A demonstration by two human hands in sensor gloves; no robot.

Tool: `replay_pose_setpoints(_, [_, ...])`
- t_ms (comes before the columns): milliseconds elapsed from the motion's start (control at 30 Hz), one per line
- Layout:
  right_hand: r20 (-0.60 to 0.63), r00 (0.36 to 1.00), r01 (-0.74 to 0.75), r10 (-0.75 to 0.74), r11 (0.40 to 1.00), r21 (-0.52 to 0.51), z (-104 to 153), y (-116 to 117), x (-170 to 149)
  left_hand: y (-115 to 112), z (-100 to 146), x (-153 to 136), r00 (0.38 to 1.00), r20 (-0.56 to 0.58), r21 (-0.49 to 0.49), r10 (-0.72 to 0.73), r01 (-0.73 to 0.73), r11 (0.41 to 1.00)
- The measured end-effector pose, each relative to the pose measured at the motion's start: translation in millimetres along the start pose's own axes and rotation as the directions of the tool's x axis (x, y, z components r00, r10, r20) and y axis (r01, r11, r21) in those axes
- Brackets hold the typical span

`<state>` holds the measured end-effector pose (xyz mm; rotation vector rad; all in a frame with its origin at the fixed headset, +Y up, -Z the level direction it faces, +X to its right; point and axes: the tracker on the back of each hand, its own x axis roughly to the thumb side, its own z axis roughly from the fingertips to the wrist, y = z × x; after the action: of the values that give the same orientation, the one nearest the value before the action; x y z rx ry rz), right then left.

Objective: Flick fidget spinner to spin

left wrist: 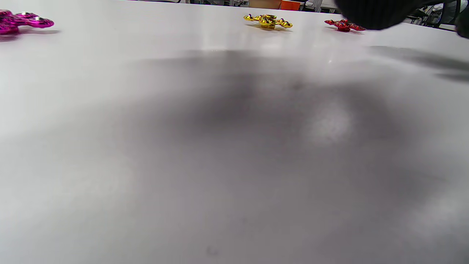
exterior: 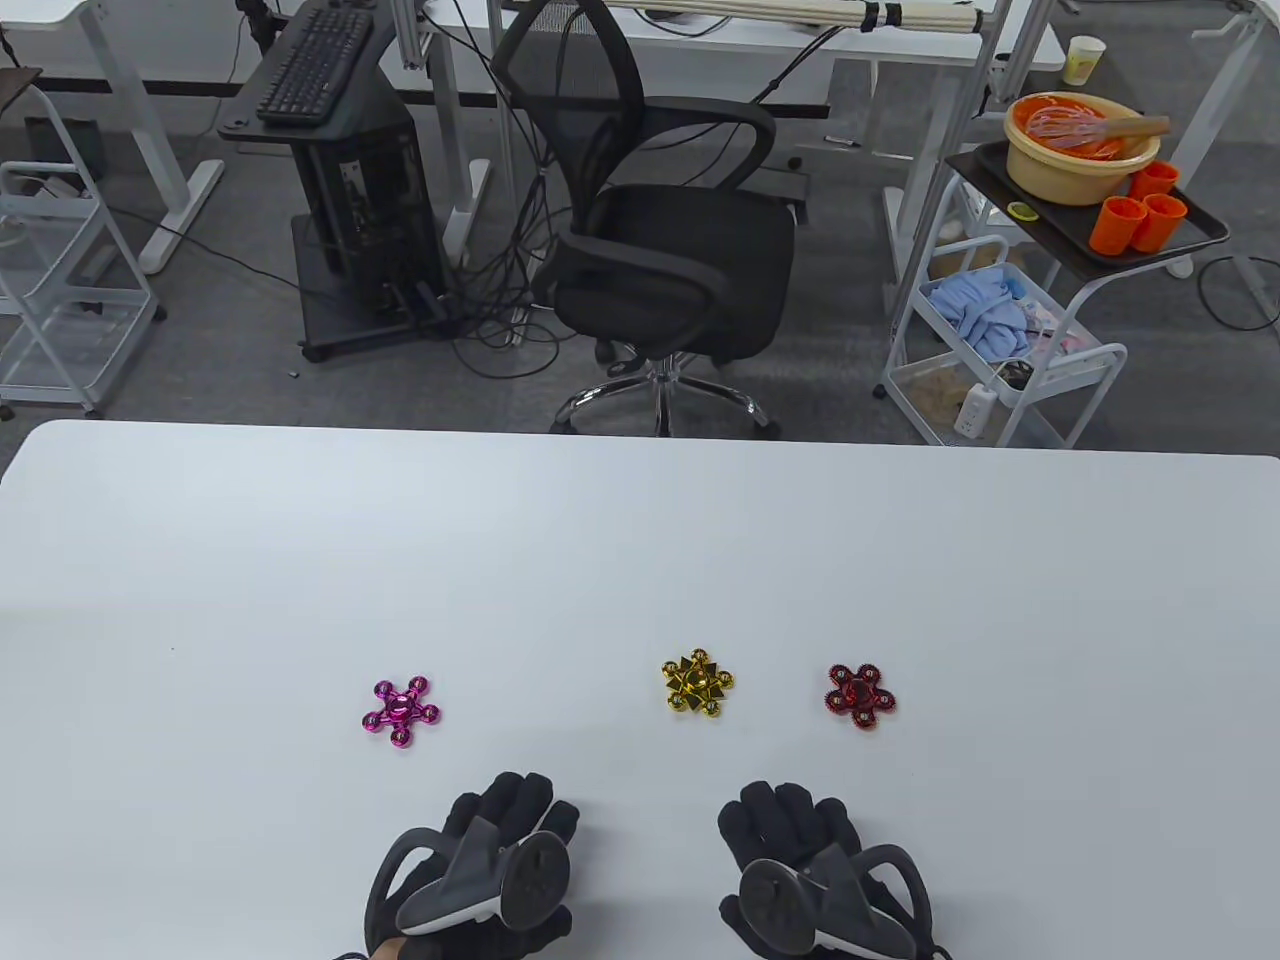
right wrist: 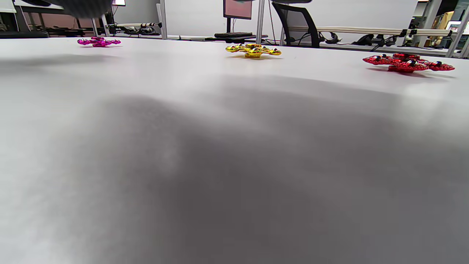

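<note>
On the white surface [exterior: 640, 540], three fidget spinners lie flat in a loose row, well apart from one another: a pink spinner [exterior: 401, 712] toward the left, a gold spinner [exterior: 697, 685] near the middle, and a red spinner [exterior: 860, 696] to the right of the gold one. None of them is touched by anything. Nearer the bottom edge of the table view, the left hand [exterior: 490, 860] and the right hand [exterior: 810, 865] rest side by side in black sensor gloves, each with a grey tracker strapped across its back. Both hands lie palm down with fingers extended forward in a relaxed spread, so each grip is wide and holds nothing. The left hand sits nearer than the pink spinner and a little to its right; the right hand sits nearer than the gap between the gold and red spinners. From the left wrist view the pink spinner [left wrist: 22, 21] shows at the far left, the gold spinner [left wrist: 268, 21] and the red spinner [left wrist: 343, 25] farther across, with a dark gloved shape at the top right edge. The right wrist view shows the same row low across the surface: the pink spinner [right wrist: 99, 41], the gold spinner [right wrist: 253, 50] and the red spinner [right wrist: 407, 62], closest at the right. Beyond the surface stand a black office chair [exterior: 660, 230], a white cart [exterior: 1010, 330] carrying a tan bowl [exterior: 1080, 150] and orange cups [exterior: 1140, 215].
</note>
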<state>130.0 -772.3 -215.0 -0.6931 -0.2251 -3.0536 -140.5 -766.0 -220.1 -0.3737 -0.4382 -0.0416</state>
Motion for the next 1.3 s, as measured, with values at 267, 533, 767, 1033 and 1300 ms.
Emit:
replay_pose_setpoints(267, [0.010, 1.000, 0.000, 0.000, 1.000, 0.002, 0.7, 0.3, 0.6, 0.0, -0.6, 0.1, 1.000, -0.005, -0.005, 0.000, 0.000, 1.000])
replay_pose_setpoints(533, [0.014, 1.000, 0.000, 0.000, 1.000, 0.003, 1.5, 0.4, 1.2, 0.3, -1.0, 0.7, 1.000, -0.006, -0.011, -0.004, 0.004, 1.000])
replay_pose_setpoints(767, [0.019, 1.000, 0.001, -0.001, 1.000, 0.005, 2.1, 0.4, 1.5, 1.0, -1.3, -0.4, 1.000, -0.015, -0.013, -0.002, 0.001, 1.000])
replay_pose_setpoints(1033, [0.047, 0.999, 0.000, -0.001, 1.000, 0.014, 2.6, 0.5, 5.2, 9.4, -0.5, -15.9, 0.997, -0.060, 0.013, 0.039, -0.038, 0.999])
replay_pose_setpoints(1300, [0.064, 0.998, 0.000, -0.002, 1.000, 0.023, 2.9, 0.5, 7.2, 37.1, -3.1, -70.6, 0.974, -0.185, 0.078, 0.131, -0.118, 0.990])
